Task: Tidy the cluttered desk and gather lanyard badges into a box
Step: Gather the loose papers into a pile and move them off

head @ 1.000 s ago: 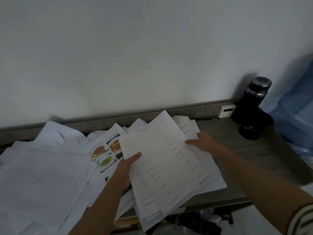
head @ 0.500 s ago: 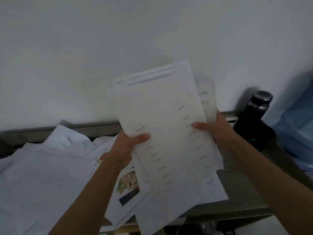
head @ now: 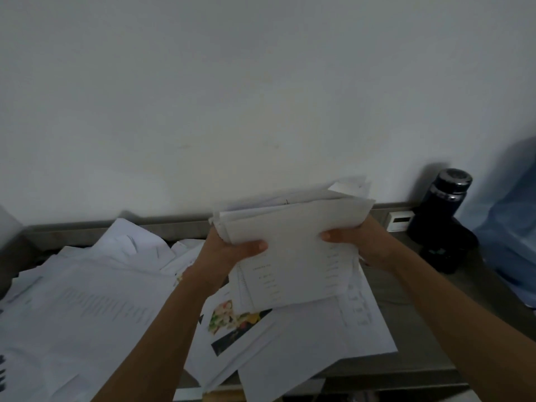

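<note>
A pale wall [head: 261, 97] fills the upper half of the view and closes off the far side. The grey desk [head: 406, 329] runs along it, with a low back lip [head: 87, 230] against the wall and a front edge near the bottom of the view. Loose papers [head: 87, 300] cover the left and middle of the desk in overlapping, skewed layers. Some sheets hang over the front edge. A bare strip of desktop shows to the right of the papers, between them and a blue cloth [head: 510, 227] at the far right.

A stack [head: 293, 242] of sheets is held up above the middle of the desk, tilted with its top edge away from the person and its upper corners uneven. The left hand [head: 229, 253] grips the stack's left edge, its thumb [head: 255, 246] lying across the front sheet and its fingers hidden behind. The right hand [head: 356, 239] grips the right edge the same way, thumb [head: 333, 235] on the front, fingers out of sight behind.

A dark bottle [head: 446, 204] stands upright at the back right, near the wall. Below the stack lies a sheet with food photos [head: 232, 317]. A small white device [head: 400, 220] sits against the back lip, just left of the bottle.
</note>
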`<state>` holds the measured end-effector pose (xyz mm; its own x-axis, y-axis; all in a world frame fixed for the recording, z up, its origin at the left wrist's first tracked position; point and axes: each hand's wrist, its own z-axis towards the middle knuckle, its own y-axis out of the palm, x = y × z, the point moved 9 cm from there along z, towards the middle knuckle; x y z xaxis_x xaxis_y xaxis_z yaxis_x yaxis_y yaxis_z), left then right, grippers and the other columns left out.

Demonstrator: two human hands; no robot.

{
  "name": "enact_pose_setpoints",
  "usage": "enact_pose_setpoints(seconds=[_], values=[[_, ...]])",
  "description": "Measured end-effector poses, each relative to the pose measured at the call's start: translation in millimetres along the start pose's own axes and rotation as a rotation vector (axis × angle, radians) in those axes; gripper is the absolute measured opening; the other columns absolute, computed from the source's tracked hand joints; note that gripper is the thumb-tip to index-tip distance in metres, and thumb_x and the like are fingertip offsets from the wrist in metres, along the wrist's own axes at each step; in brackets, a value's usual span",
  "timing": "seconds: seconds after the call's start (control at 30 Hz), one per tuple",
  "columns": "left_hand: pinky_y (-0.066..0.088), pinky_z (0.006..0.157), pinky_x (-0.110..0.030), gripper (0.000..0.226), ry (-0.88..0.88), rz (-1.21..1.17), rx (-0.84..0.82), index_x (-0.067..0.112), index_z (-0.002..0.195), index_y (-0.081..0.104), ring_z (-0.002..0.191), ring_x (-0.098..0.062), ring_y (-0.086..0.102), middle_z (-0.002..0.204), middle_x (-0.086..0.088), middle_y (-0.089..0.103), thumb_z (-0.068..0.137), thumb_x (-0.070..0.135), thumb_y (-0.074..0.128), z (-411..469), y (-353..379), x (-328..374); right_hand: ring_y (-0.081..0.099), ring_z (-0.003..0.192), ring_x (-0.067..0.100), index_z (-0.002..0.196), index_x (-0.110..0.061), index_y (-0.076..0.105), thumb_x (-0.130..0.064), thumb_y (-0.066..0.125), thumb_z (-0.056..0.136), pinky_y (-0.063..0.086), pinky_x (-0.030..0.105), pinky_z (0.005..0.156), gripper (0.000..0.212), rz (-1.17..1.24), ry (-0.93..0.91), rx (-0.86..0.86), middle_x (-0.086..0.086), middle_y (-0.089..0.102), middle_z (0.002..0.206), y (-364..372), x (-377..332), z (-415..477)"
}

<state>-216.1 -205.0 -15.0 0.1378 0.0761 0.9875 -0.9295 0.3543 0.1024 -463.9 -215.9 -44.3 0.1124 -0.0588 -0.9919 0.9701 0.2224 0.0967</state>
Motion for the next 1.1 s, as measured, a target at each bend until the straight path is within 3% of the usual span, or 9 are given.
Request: enact_pose_setpoints(seconds=[0.17, 0.3, 0.47, 0.63, 0.8, 0.9, 0.97, 1.03, 1.1], values=[[0.059, 0.069, -0.037, 0.031, -0.031, 0.02, 0.038, 0.018, 0.095, 0.074, 0.093, -0.035, 0.07, 0.098, -0.011, 0.074, 0.065, 0.014, 0.085, -5, -11, -1, 0.067, 0.102, 0.035, 0.113, -0.015, 0.07, -0.025, 0.09, 0.064, 0.055, 0.052, 0.085, 0.053, 0.022, 0.02, 0.005, 0.017, 0.07, 0.111, -7, -3, -9], [0.059, 0.073, -0.043, 0.052, -0.008, 0.016, 0.064, 0.016, 0.11, 0.067, 0.097, -0.032, 0.069, 0.104, -0.012, 0.072, 0.062, 0.014, 0.086, -7, 6, -4, 0.071, 0.096, 0.025, 0.107, -0.021, 0.073, -0.024, 0.091, 0.06, 0.059, 0.036, 0.074, 0.05, -0.028, -0.036, 0.048, 0.009, 0.074, 0.105, 7, -8, -18], [0.059, 0.07, -0.043, 0.038, 0.025, -0.047, 0.063, 0.02, 0.102, 0.071, 0.093, -0.032, 0.071, 0.101, -0.011, 0.073, 0.066, 0.019, 0.086, 3, -2, 1, 0.073, 0.087, 0.023, 0.097, -0.018, 0.076, -0.024, 0.091, 0.061, 0.058, 0.032, 0.068, 0.04, 0.063, -0.129, 0.217, 0.008, 0.075, 0.098, -5, -18, -20], [0.056, 0.083, -0.054, 0.043, -0.244, 0.082, 0.171, 0.014, 0.1, 0.071, 0.096, -0.033, 0.069, 0.101, -0.01, 0.074, 0.061, 0.017, 0.089, -19, -6, -75, 0.069, 0.102, 0.024, 0.106, -0.022, 0.071, -0.008, 0.085, 0.067, 0.057, 0.026, 0.074, 0.043, -0.137, 0.103, 0.093, 0.002, 0.074, 0.104, 7, 48, -37], [0.059, 0.077, -0.045, 0.05, -0.204, 0.029, 0.175, 0.017, 0.098, 0.073, 0.093, -0.027, 0.071, 0.101, -0.007, 0.074, 0.053, 0.031, 0.09, -7, -7, -69, 0.069, 0.102, 0.023, 0.109, -0.02, 0.071, -0.015, 0.086, 0.069, 0.057, 0.029, 0.078, 0.043, 0.002, -0.048, 0.204, 0.008, 0.072, 0.11, -3, 33, -34], [0.057, 0.083, -0.047, 0.038, -0.269, 0.002, 0.172, 0.014, 0.099, 0.072, 0.098, -0.03, 0.068, 0.102, -0.009, 0.074, 0.064, 0.013, 0.087, -16, -2, -92, 0.067, 0.106, 0.022, 0.11, -0.023, 0.071, -0.018, 0.088, 0.066, 0.056, 0.028, 0.082, 0.047, 0.001, 0.117, 0.143, 0.005, 0.071, 0.113, 3, 65, -45], [0.057, 0.082, -0.041, 0.034, -0.308, 0.036, 0.165, 0.019, 0.097, 0.071, 0.099, -0.027, 0.067, 0.1, -0.005, 0.074, 0.068, 0.003, 0.081, -22, 6, -107, 0.067, 0.107, 0.016, 0.109, -0.028, 0.07, -0.013, 0.087, 0.066, 0.055, 0.024, 0.081, 0.049, -0.072, 0.249, 0.105, -0.003, 0.072, 0.111, 8, 92, -56], [0.058, 0.077, -0.036, 0.033, -0.305, 0.111, 0.124, 0.025, 0.094, 0.071, 0.094, -0.021, 0.069, 0.096, 0.0, 0.075, 0.069, 0.006, 0.082, -16, 15, -108, 0.067, 0.103, 0.01, 0.113, -0.028, 0.067, -0.011, 0.087, 0.065, 0.055, 0.02, 0.077, 0.055, -0.108, 0.282, 0.134, -0.008, 0.072, 0.11, 3, 96, -60], [0.059, 0.072, -0.035, 0.03, -0.314, 0.169, 0.058, 0.027, 0.093, 0.071, 0.089, -0.021, 0.072, 0.096, 0.0, 0.075, 0.069, 0.014, 0.084, -5, 21, -97, 0.07, 0.1, 0.015, 0.111, -0.023, 0.07, -0.017, 0.089, 0.061, 0.056, 0.022, 0.074, 0.054, -0.105, 0.288, 0.167, -0.002, 0.073, 0.108, -7, 80, -58]])
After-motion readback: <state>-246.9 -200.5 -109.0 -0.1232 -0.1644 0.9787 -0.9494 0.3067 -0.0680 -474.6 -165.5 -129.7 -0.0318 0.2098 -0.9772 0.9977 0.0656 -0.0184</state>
